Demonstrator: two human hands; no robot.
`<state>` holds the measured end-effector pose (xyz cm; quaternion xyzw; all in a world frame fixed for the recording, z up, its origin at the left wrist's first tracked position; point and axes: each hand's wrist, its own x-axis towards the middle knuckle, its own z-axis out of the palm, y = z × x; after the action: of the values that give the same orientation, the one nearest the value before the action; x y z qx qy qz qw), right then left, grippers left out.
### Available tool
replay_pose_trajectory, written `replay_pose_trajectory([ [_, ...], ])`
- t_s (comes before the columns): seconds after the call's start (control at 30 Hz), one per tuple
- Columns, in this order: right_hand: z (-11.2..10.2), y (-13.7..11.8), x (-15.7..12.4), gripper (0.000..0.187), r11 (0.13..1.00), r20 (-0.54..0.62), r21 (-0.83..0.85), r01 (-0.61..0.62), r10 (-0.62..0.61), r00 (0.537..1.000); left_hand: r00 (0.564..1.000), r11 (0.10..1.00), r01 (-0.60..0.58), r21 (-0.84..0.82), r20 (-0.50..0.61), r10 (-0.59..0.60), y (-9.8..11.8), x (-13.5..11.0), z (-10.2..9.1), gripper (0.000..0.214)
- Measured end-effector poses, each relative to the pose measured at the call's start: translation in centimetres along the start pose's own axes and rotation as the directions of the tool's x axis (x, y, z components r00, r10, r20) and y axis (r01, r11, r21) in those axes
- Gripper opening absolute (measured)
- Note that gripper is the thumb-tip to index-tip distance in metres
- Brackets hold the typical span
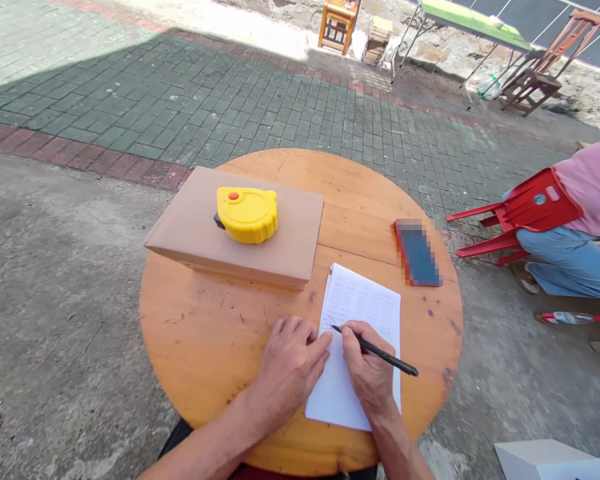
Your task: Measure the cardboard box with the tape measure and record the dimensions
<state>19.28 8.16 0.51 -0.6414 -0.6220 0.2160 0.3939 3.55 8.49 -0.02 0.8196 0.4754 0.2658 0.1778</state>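
1. While I sit at the round wooden table (220, 340), a brown cardboard box (293, 230) lies on its left far part, and it is closed on top.
2. On this box rests a yellow tape measure (249, 215) with a red button; it lies on its side.
3. Next comes my left hand (293, 360). It grips nothing: the palm is down, the fingers are a little bent on the wood, and the thumb side touches the left edge of the paper.
4. The white paper (337, 383) is near me, to the right of the box. Its upper part carries rows of handwriting, too small to read.
5. My right hand (373, 367) rests on the paper and is closed around a black pen (389, 358), whose tip is at the writing, near the left edge.
6. Farther right, on the table, lies a phone (420, 253) with red border, its picture blurred in blocks.
7. Beyond the table, a person in a pink top (593, 177) sits on a red plastic chair (540, 200).
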Motion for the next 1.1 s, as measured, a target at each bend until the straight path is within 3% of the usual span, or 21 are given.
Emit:
replay_pose_trajectory([
  [0.27, -0.01, 0.04, 0.11, 0.018, 1.0, 0.006, 0.023, -0.021, 0.02, 1.0, 1.0, 1.0, 0.001, 0.012, 0.003, -0.001, 0.05, -0.15, -0.07, 0.016],
  [0.53, -0.04, 0.82, -0.43, 0.019, 0.989, -0.028, 0.071, -0.127, 0.13, 0.991, 1.0, 1.0, -0.003, 0.009, 0.013, 0.003, 0.03, -0.11, -0.09, 0.016],
  [1.1, 0.11, 0.19, -0.02, 0.016, 1.0, -0.029, 0.011, -0.025, 0.025, 0.999, 1.0, 1.0, 0.008, 0.003, 0.005, -0.008, 0.06, 0.0, -0.1, 0.017],
])
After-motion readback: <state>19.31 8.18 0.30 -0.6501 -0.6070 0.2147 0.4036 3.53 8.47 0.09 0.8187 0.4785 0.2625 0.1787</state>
